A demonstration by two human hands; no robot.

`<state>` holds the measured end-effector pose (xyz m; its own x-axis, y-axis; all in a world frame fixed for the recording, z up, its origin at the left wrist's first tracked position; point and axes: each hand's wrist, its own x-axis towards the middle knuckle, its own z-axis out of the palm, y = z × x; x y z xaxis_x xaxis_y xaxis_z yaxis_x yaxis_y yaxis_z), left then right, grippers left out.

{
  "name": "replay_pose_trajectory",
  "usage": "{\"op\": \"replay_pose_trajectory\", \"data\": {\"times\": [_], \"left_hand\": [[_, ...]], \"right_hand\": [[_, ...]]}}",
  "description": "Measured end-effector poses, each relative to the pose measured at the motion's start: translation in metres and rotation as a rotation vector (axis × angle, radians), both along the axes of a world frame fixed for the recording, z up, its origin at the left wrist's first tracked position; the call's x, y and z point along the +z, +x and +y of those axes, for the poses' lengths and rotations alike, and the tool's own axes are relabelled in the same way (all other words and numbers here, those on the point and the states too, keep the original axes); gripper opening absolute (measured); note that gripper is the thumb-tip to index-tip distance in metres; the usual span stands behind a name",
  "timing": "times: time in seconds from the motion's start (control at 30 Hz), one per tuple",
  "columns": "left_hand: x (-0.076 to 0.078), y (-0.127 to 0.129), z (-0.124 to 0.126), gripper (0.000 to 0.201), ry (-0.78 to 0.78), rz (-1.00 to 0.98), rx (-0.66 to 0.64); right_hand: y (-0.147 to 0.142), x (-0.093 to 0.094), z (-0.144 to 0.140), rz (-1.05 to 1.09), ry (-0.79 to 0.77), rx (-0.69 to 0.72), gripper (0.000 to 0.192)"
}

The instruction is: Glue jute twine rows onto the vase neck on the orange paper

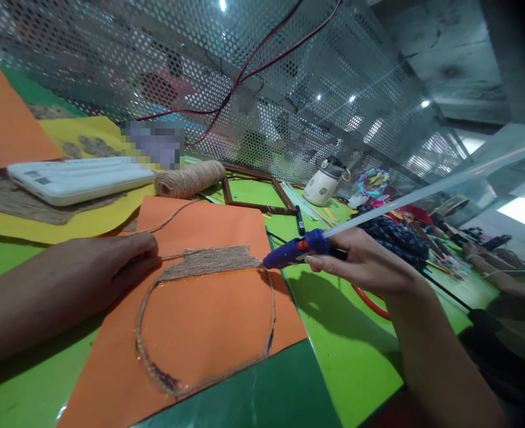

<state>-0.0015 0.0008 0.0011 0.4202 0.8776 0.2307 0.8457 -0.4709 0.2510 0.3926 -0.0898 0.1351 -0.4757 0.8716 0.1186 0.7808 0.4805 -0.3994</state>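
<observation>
My right hand [369,261] grips a blue glue gun [295,249] with a long clear glue stick [423,193] poking out behind it. Its nozzle touches the right end of a band of jute twine [208,261] glued across an orange paper sheet [200,333]. A twine outline loops below that band. My left hand [106,261] lies flat on the sheet's left edge, fingertips pressing the twine where it leaves the band. The strand runs back to a twine spool [188,179].
A white flat device [77,178] lies on yellow paper [66,223] at the left. A brown stick frame [255,190], a black marker [300,220] and a white jar [322,184] sit behind. A perforated metal screen [289,89] backs the green table [351,339]. Other people's arms show at far right.
</observation>
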Motion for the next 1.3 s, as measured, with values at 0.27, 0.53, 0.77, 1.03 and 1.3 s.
{"op": "replay_pose_trajectory", "data": {"times": [0.27, 0.53, 0.77, 1.03, 1.3], "left_hand": [[0.016, 0.009, -0.008, 0.04, -0.073, 0.035, -0.016], [0.02, 0.012, -0.009, 0.036, -0.06, -0.065, -0.034], [0.042, 0.02, -0.025, 0.035, -0.1, -0.069, -0.054], [0.04, 0.018, -0.024, 0.033, -0.032, -0.092, -0.099], [0.048, 0.019, -0.029, 0.03, -0.045, -0.109, -0.079]], "right_hand": [[0.007, 0.005, -0.002, -0.004, -0.08, 0.045, 0.037], [0.025, 0.009, 0.006, 0.495, 0.076, -0.104, 0.052], [0.031, -0.04, 0.06, 0.378, 0.416, -0.465, 0.052], [0.026, -0.085, 0.109, 0.099, 0.422, -0.465, 0.027], [0.03, -0.077, 0.111, 0.015, 0.323, -0.375, 0.023]]}}
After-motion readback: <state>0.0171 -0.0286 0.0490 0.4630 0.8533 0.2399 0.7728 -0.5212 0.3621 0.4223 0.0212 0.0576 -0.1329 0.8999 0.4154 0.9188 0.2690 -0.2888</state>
